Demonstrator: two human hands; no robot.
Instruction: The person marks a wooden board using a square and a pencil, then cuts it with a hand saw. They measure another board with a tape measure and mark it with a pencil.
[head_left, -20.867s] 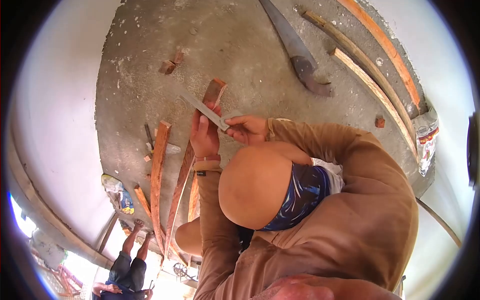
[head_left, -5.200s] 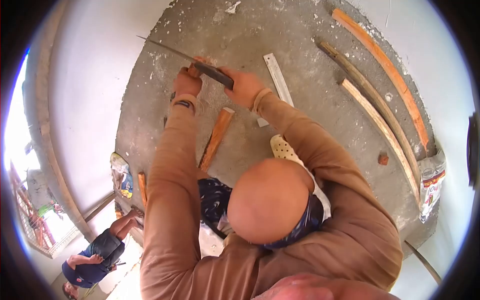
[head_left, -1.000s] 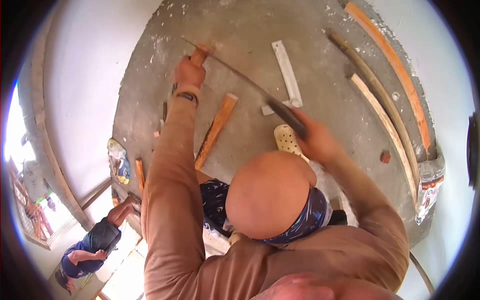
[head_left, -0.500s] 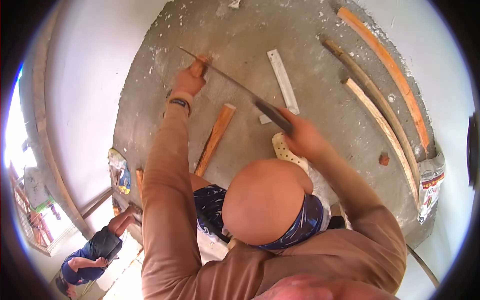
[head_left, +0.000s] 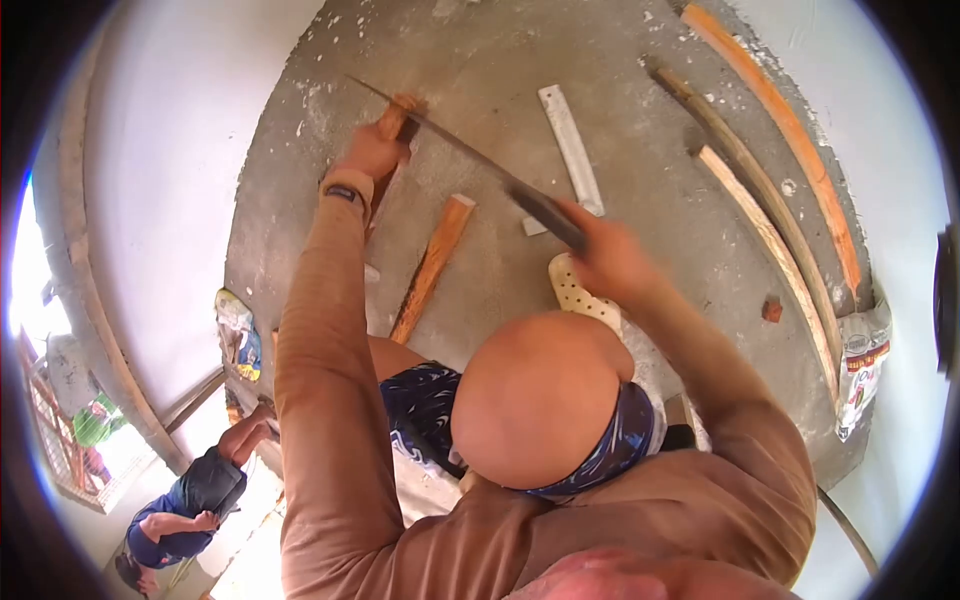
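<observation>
Bare concrete [head_left: 650, 150] lies open between the metal square [head_left: 572, 145] and the long battens [head_left: 778, 250]. Nearer, the slanting handsaw [head_left: 460, 150], a wood strip [head_left: 432, 265] and a sandal [head_left: 578, 290] crowd the floor.

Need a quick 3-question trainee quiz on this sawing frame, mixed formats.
1. True or false: the right hand grips the handle of the saw.
2. The left hand holds: A) a metal square, B) the wood piece under the blade, C) a sandal.
3. How many long slats lie along the right edge of the slab?

Key: 1 true; 2 B; 3 three.
</observation>
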